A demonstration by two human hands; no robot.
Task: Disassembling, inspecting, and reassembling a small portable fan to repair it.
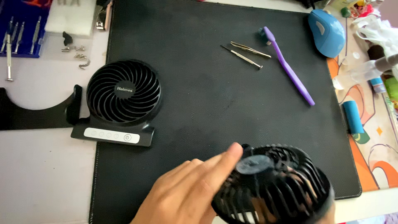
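The left hand (186,193) has its grip closed on a black fan grille (273,186), fingers along its left rim, at the near edge of the black mat (215,95). The right hand is hidden behind the grille; I cannot tell its grip. The fan front housing (120,101) lies on the mat's left edge.

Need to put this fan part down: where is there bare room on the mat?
The black mat lies bare in its middle, between the black fan front with white button strip, the metal tweezers and the purple toothbrush. The right table edge around the blue mouse is crowded.
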